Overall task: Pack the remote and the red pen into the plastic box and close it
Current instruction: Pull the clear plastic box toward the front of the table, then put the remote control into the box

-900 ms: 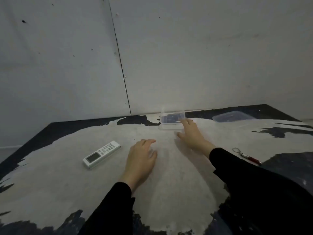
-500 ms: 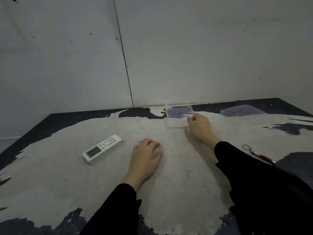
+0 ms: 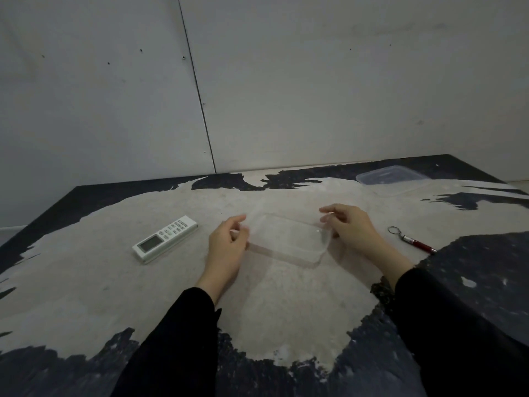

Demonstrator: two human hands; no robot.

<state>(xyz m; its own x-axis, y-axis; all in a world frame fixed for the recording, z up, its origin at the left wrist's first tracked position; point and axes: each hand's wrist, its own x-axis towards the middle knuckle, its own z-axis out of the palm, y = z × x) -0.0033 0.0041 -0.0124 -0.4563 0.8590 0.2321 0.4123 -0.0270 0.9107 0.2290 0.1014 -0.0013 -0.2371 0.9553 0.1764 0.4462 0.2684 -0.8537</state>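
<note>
The clear plastic box stands open on the table's middle, between my two hands. My left hand pinches its left rim, and my right hand holds its right rim. The white remote lies flat to the left of my left hand, apart from it. At the right, past my right wrist, rests the red pen with a key ring on its far end. The box's clear lid sits at the back right.
The worn table top is pale in the middle and dark at its edges. A grey wall rises just behind the table's far edge. My black sleeves cover the near part of the table.
The box has come from the table's far edge to the middle, drawn nearer by my right hand. My left hand has lifted off the table and taken the box's left rim.
</note>
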